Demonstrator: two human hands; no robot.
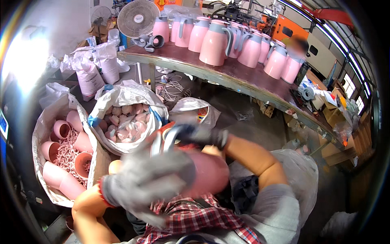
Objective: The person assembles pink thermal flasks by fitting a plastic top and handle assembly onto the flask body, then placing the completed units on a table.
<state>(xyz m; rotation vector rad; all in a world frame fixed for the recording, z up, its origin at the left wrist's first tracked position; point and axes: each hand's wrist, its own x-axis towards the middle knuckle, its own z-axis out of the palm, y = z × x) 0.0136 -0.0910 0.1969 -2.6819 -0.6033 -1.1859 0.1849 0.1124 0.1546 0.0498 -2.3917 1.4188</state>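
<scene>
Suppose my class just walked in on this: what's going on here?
A person in work gloves is handling a pink vessel tilted above their lap. The left hand is over its side; the right hand is near a curved grey part. Blur hides the exact grips. Ahead, pink jugs with grey handles stand on a table. To the left, one open sack holds pink cylindrical bodies, another smaller pink pieces.

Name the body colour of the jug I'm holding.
The jug body is pink, best seen in head view.
</scene>
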